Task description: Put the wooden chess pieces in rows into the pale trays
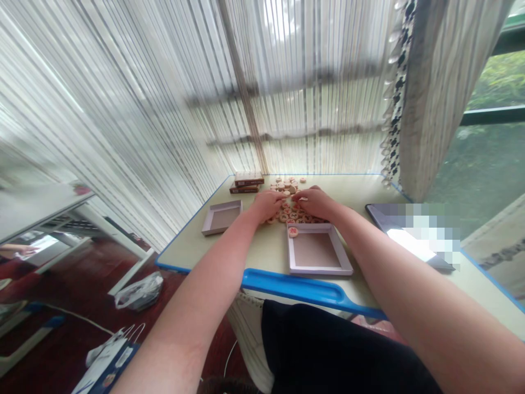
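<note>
Many round wooden Chinese chess pieces (294, 215) with red and dark characters lie in a loose heap toward the back of the table. My left hand (267, 204) rests at the heap's left side, fingers stretched over the pieces. At the right side, my right hand (315, 202) is closed, fingertips pinched around what looks like a piece. Just in front of the heap stands a shallow open box (341, 249). One piece with a red character (292, 232) sits in its back left corner. My fingers partly hide the heap.
A second shallow box part (210, 220) lies at left, with two stacked small boxes (247, 180) behind it. A tablet-like device (381, 219) lies at right. A blue tray edge (293, 287) lines the table front. Another person's hand (25, 250) shows far left.
</note>
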A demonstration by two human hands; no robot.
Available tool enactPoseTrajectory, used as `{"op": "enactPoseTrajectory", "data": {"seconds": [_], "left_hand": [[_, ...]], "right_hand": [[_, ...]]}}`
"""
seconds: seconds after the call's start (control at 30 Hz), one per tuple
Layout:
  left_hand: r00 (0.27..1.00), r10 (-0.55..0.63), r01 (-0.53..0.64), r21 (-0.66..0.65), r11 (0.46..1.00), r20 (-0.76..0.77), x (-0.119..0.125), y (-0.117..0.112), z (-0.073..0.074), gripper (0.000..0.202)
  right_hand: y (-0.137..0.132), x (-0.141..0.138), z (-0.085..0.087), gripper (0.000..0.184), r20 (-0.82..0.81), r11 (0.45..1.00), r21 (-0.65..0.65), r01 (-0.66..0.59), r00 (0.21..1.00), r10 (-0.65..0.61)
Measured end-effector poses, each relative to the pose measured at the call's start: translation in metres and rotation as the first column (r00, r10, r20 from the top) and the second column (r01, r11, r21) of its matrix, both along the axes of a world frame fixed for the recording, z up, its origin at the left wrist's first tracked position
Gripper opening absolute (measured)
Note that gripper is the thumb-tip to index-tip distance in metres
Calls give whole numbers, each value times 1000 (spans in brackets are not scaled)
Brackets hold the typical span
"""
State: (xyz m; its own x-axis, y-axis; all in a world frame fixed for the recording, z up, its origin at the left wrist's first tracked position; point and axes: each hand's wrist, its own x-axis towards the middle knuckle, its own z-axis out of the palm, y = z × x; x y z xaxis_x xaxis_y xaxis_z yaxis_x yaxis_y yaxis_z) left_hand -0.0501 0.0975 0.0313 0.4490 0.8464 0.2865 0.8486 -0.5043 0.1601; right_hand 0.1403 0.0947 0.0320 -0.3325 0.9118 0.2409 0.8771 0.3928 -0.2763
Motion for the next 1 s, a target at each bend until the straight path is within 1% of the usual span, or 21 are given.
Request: {"op": "enactPoseTrajectory", "data": {"seconds": [0.07, 0.13, 0.23, 0.4, 0.47, 0.57, 0.7, 0.87, 1.0], "left_hand": [[999, 9, -10, -21, 1000, -39, 3, -2, 0, 35], [998, 50, -51, -28, 998, -46, 3, -3, 1, 36], [994, 111, -112, -25, 993, -20, 2, -1, 1, 37], [975, 219, -217, -44, 975, 41, 2, -1, 2, 37], [973, 228, -225, -64, 972, 36, 2, -2, 3, 37], [970, 238, -234, -76, 969, 48, 1, -2, 3, 37], [960, 263, -254, -90, 963, 95, 1, 2, 1, 38], [953, 278, -267, -105, 958, 117, 0, 6, -1, 38], [946, 304, -291, -118, 949, 115, 0, 6, 0, 36]], "right_hand": [[-1, 2, 0, 33, 9, 999, 41, 8, 1000, -8], [0, 4, 0, 34, 6, 999, 45, 28, 1000, -29], [1, 5, -2, 34, -3, 999, 13, 45, 999, -45], [1, 3, -3, 39, -17, 998, 61, 6, 1000, -5], [0, 2, -3, 38, 5, 999, 43, 0, 1000, 0], [0, 4, -2, 34, -8, 999, 22, 47, 999, -46], [-1, 7, -1, 35, -49, 996, 0, 95, 994, -95], [-2, 5, 1, 35, -5, 997, -1, 78, 997, -78], [1, 5, -2, 37, 36, 997, 18, 76, 996, -76]]}}
